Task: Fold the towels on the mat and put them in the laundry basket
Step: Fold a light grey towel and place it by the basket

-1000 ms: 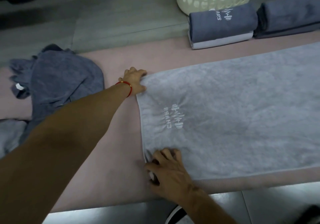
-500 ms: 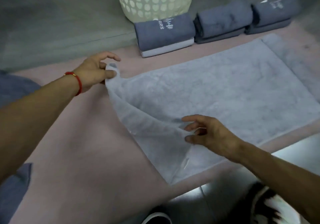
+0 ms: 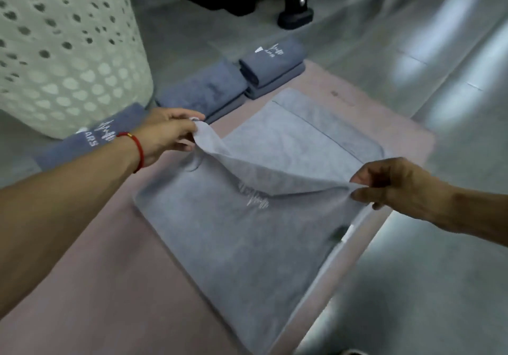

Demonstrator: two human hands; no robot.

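head view: one shot, wide-angle, looking down at the floor, bit blurry.
towel point(image 3: 247, 233): light grey, lying on the mat with its near end lifted and carried over the rest of it, so it's part-way doubled. White logo stitching shows about mid-cloth. Its right edge runs along the mat's edge.
left hand point(image 3: 167, 137): pinching the towel's far corner between thumb and fingers, corner held up off the mat. Red string bracelet point(image 3: 138, 148) on the wrist.
right hand point(image 3: 395, 187): pinching the other corner, thumb and fingers curled on the cloth, also held up in the air. The hem sags in a curve between the two hands.
mat point(image 3: 115, 286): dusty pink, flat on the floor, runs from the bottom left corner up to past the towel. Bare stretch of it under the left forearm.
basket point(image 3: 63, 60): cream plastic, heart-shaped holes, standing on the floor top left, just off the mat's far edge. Can't see inside it.
folded towels: three darker blue-grey stacks in a row along the mat's far edge. Nearest one point(image 3: 90, 140) sits just beside the basket and has white lettering on it, partly hidden by the left wrist; the middle one point(image 3: 206, 90) is plain; the far one point(image 3: 272, 63) has a logo and a small white tag.
floor point(image 3: 439, 79): grey, glossy, bright light patches reflecting on the right side.
room: something black point(image 3: 295, 16) with a foot stands on the floor at the top, too dark to tell what.
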